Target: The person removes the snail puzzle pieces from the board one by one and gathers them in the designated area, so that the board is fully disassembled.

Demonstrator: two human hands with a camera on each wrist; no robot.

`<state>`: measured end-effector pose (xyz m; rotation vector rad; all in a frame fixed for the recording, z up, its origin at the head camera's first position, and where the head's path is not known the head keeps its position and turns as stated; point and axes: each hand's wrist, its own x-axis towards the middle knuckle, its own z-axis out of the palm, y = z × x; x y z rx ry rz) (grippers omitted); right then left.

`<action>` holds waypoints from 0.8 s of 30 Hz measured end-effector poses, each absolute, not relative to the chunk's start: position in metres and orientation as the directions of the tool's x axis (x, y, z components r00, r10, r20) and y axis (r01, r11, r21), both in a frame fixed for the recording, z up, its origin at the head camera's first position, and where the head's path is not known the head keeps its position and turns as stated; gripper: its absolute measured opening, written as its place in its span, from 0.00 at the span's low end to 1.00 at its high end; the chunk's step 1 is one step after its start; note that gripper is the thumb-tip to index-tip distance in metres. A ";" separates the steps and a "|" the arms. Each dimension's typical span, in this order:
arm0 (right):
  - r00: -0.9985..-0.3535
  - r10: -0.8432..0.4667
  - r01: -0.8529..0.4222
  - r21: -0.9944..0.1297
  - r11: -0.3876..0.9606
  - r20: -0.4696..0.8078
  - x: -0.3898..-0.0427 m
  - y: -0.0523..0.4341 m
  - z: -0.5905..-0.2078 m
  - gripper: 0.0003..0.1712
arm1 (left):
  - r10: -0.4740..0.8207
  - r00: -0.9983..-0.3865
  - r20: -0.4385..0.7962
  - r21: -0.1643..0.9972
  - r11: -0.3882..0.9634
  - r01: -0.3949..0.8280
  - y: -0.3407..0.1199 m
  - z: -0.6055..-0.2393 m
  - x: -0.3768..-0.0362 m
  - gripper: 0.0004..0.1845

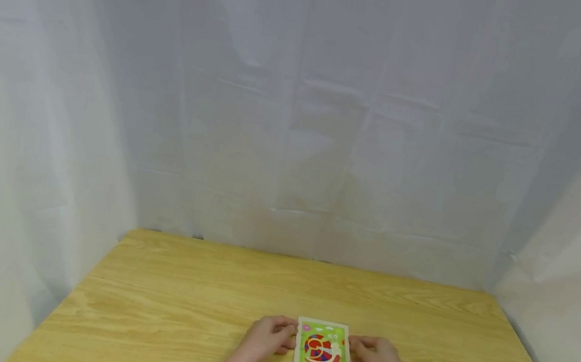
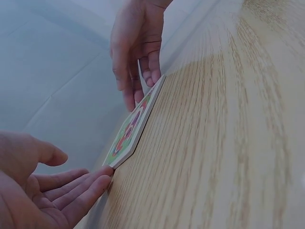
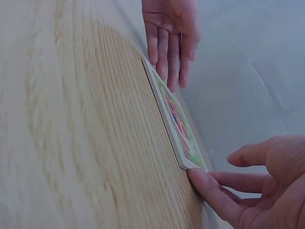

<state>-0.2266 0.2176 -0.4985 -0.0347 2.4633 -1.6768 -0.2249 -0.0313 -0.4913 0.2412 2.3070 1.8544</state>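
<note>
A small flat puzzle board [image 1: 324, 348] with a green picture and a red-and-blue figure lies on the wooden table [image 1: 180, 290] near its front edge. My left hand [image 1: 272, 334] rests at the board's left side, its straight fingers [image 2: 90, 183] touching the near corner of the board [image 2: 129, 131]. My right hand [image 1: 375, 355] is at the right side, and one finger [image 3: 209, 188] presses against the board's edge [image 3: 175, 119]. In the right wrist view the left hand [image 3: 169, 38] lies with flat fingers along the far edge. Neither hand curls round the board.
White cloth [image 1: 302, 112] hangs behind and on both sides of the table, closing it in. The bare wooden top [image 2: 228, 143] stretches around the board, with its back edge [image 1: 311, 263] against the cloth.
</note>
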 end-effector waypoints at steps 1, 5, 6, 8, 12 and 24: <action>-0.987 -0.109 0.069 -0.926 0.372 -0.117 -0.226 0.216 -0.498 0.21 | 0.230 -0.973 -0.033 0.977 0.213 0.018 -0.033 -0.491 -0.225 0.18; -0.985 -0.137 0.051 -0.932 0.358 -0.106 -0.225 0.212 -0.496 0.21 | 0.219 -0.975 -0.043 0.976 0.217 0.006 -0.037 -0.491 -0.224 0.18; -0.983 -0.147 0.047 -0.934 0.354 -0.105 -0.225 0.211 -0.496 0.21 | 0.217 -0.975 -0.048 0.976 0.218 0.000 -0.038 -0.491 -0.224 0.18; -0.981 -0.160 0.044 -0.937 0.346 -0.105 -0.225 0.210 -0.496 0.22 | 0.213 -0.976 -0.052 0.977 0.214 -0.005 -0.041 -0.491 -0.223 0.18; -0.982 -0.156 0.050 -0.937 0.345 -0.110 -0.226 0.206 -0.496 0.22 | 0.211 -0.976 -0.051 0.980 0.198 -0.008 -0.045 -0.491 -0.223 0.18; -0.973 -0.205 0.036 -0.950 0.309 -0.103 -0.227 0.195 -0.498 0.22 | 0.200 -0.978 -0.052 0.980 0.199 -0.011 -0.057 -0.494 -0.223 0.18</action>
